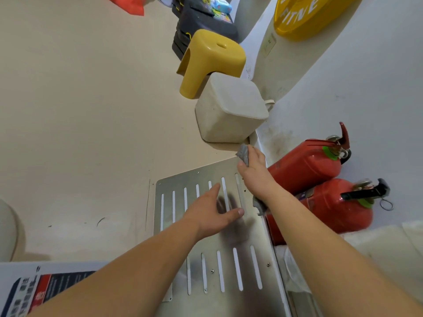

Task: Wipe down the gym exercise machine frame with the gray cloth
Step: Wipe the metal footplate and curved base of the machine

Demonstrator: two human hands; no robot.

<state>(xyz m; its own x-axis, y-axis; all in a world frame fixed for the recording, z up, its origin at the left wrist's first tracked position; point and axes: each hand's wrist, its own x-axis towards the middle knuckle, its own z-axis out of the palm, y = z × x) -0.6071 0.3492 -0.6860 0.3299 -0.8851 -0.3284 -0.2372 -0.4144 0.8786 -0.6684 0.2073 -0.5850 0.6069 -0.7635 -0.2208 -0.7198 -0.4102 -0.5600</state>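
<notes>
right grip curled round gray cloth at slotted panel's far corner.
cloth runs lengthwise beneath that grip, pointing away; left grip spread, just left of it.

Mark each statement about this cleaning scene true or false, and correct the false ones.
1. The right hand grips the gray cloth. True.
2. The left hand holds a spray bottle. False: it holds nothing; its fingers are straight and spread over the slotted metal panel.
3. Two red fire extinguishers lie to the right of the panel. True.
4. The stool beyond the panel is blue. False: it is yellow.
5. The cloth is at the panel's near edge. False: it is at the far right corner.
</notes>
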